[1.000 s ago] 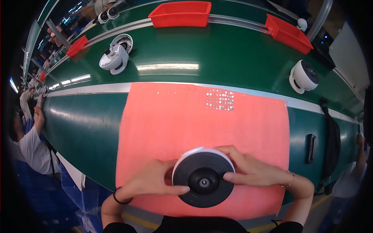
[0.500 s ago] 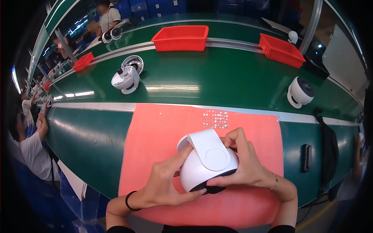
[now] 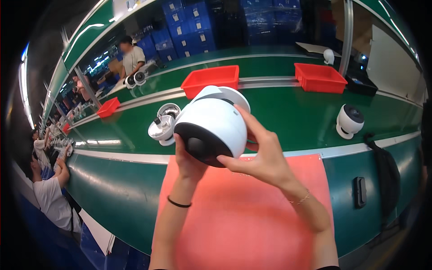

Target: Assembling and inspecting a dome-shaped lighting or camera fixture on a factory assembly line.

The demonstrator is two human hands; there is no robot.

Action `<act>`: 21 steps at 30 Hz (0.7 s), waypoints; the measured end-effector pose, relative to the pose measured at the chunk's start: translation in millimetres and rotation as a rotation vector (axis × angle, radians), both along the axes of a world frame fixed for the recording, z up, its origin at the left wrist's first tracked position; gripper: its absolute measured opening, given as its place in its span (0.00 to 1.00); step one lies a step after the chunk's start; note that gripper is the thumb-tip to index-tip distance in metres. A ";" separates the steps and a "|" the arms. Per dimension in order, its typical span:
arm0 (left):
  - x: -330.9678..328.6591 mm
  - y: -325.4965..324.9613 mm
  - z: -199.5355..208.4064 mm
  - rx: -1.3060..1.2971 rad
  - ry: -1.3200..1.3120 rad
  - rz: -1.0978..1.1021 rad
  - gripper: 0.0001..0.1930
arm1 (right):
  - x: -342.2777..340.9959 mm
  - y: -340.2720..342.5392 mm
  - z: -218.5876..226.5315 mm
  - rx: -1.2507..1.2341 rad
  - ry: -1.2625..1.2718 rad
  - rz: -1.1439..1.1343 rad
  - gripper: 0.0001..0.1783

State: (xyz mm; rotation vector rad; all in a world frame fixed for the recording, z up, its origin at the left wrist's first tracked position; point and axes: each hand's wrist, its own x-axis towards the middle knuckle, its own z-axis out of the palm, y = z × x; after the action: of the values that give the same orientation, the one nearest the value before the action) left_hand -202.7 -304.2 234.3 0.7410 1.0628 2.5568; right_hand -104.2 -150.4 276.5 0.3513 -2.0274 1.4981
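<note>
A round white security camera (image 3: 220,119) with a black front is held up in the air above the far edge of the pink mat (image 3: 243,216). My left hand (image 3: 189,159) grips it from below left, its thumb at the edge of the black front. From the right, my right hand (image 3: 258,150) closes round the shell, thumb on the lower rim of the black front and fingers on the white side. The white bracket arm and round base show at the top of the camera, turned away from me. The left fingers are mostly hidden behind it.
An opened white camera (image 3: 163,128) stands on the green belt at left, another white camera (image 3: 350,120) at right. Red bins (image 3: 320,80) line the rail beyond. A black pouch (image 3: 384,175) and a small black object (image 3: 359,192) lie at right. Co-workers (image 3: 51,193) sit at left.
Both hands have raised the camera up and away from over the mat, and turned it so its black front faces me. My view has tilted up, showing more of the background.
</note>
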 end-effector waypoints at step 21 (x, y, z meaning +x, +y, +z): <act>-35.9 68.7 -32.6 0.018 -0.241 -0.115 0.41 | -27.8 23.5 -49.4 0.157 0.006 -0.166 0.59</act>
State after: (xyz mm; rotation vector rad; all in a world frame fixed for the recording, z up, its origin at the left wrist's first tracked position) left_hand -238.6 -235.5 201.8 0.4685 0.8944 2.4836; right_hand -132.1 -126.9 227.1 0.2434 -2.1197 1.2406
